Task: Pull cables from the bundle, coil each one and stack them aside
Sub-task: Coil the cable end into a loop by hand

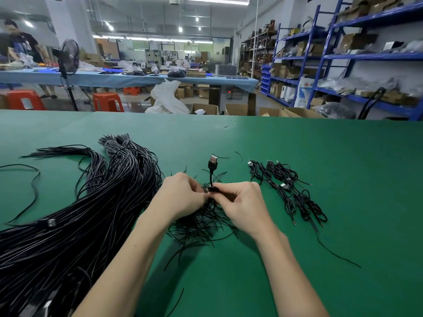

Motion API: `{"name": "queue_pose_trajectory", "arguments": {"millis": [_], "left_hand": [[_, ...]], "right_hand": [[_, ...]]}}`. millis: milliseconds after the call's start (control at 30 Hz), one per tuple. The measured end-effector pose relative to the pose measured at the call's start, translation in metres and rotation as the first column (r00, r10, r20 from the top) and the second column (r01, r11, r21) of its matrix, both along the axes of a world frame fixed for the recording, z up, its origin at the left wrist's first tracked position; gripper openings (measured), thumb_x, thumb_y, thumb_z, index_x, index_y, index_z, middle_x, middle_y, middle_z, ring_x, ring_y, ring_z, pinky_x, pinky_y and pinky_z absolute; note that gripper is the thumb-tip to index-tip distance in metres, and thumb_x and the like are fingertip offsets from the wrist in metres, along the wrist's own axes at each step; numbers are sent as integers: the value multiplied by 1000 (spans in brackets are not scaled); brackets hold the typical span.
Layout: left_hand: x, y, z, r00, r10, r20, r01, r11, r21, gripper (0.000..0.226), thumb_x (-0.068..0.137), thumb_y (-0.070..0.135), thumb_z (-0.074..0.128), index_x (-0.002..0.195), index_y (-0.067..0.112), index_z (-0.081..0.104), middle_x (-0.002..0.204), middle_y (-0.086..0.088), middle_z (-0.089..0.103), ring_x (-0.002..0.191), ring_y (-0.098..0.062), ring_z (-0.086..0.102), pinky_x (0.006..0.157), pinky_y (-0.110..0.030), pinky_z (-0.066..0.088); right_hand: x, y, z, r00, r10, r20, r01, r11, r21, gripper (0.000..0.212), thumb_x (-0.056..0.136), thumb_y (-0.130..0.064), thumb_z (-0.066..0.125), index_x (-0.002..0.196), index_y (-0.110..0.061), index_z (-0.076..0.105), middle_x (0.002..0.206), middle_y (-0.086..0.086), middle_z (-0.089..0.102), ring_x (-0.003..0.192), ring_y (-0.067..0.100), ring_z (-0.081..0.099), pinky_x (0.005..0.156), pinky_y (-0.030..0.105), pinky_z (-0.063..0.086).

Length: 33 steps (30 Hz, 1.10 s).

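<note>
Between my left hand (183, 193) and right hand (238, 202), both pinching it, the coiled cable (211, 189) stands plug-end far, with the finished stack (288, 191) lying rightward, nearer my right hand.

Cable bundle (68, 213): glossy black plastic. Table (297, 156): matt green. USB plug (213, 159): shiny metal.

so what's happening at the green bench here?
A person is coiling a black USB cable over the green table. Both the left hand and the right hand pinch its bundled middle, with the USB plug standing up above the fingers. A big bundle of uncoiled cables lies to the left, a few finished coils sit to the right, and loose thin ties lie under the hands.
</note>
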State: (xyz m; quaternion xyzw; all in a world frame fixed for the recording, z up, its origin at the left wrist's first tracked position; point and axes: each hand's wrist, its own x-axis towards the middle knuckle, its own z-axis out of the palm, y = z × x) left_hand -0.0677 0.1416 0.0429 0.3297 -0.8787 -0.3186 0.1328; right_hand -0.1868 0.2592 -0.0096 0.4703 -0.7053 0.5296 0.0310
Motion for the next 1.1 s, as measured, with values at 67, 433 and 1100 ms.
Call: {"name": "queue_pose_trajectory", "arguments": {"millis": [67, 433, 1100], "left_hand": [[-1, -4, -2, 997, 2, -81, 30, 922, 387, 22, 89, 18, 70, 69, 12, 72, 62, -1, 65, 53, -12, 54, 46, -17, 40], [7, -13, -6, 921, -216, -325, 351, 822, 449, 24, 94, 31, 69, 83, 11, 76, 75, -4, 72, 62, -12, 60, 55, -18, 48], [11, -15, 1, 843, -473, -258, 369, 856, -363, 4, 88, 31, 77, 88, 28, 79, 72, 17, 71, 63, 3, 60, 59, -7, 40]], "right_hand": [[-1, 2, 1, 1000, 8, -28, -9, 1000, -20, 18, 85, -18, 81, 103, -15, 80, 86, -43, 65, 81, -4, 71, 73, 5, 50], [-1, 9, 14, 776, 191, 601, -134, 981, -140, 10, 87, -4, 76, 89, -12, 81, 83, 7, 79, 74, 14, 74, 69, 20, 60], [0, 16, 22, 655, 197, 730, -181, 978, -102, 6, 87, -7, 76, 91, -8, 80, 86, 7, 79, 69, 14, 74, 70, 22, 61]]}}
